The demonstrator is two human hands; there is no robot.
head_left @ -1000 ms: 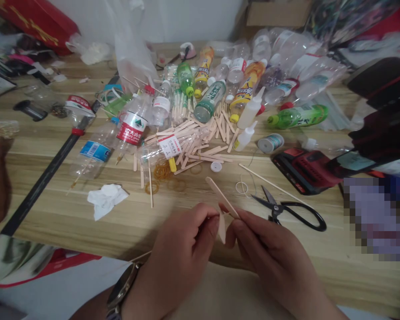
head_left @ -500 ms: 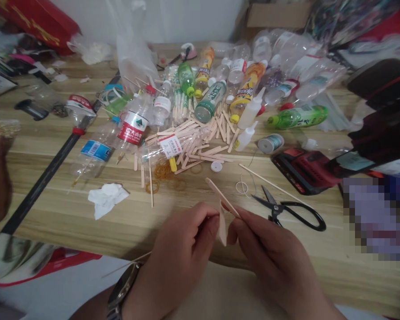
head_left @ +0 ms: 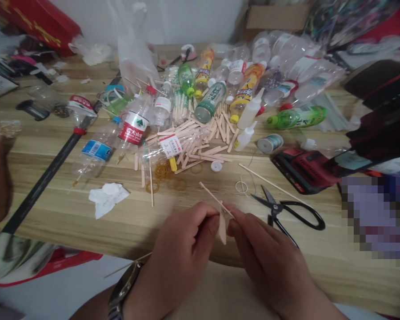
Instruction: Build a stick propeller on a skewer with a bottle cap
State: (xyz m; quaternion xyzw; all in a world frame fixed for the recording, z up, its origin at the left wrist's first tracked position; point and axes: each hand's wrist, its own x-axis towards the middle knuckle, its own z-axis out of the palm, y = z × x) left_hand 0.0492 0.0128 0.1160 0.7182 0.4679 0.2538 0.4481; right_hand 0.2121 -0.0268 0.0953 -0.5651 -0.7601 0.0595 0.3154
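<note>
Both likely light, stiff, snappable, best pinched mid-flat: left grip (head_left: 185, 240) clasping upright stick (head_left: 222, 230), right grip (head_left: 268, 246) clasping slanting stick (head_left: 210, 194).

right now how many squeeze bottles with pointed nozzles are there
2: the larger squeeze bottle beside an orange-and-yellow drink bottle, and the smaller squeeze bottle nearer the scissors. More could be hidden.

A single head-worn camera looks forward and down from above the wearer's beige cloth garment (head_left: 216, 286), near to the bare left hand (head_left: 180, 246) and bare right hand (head_left: 270, 253). Beyond their fingers (head_left: 208, 229), the view runs over the pale brown wood-grained tabletop (head_left: 86, 235) to the greyish-white flat wall (head_left: 200, 22); nearer than the fingers, it ends on the garment.
</note>
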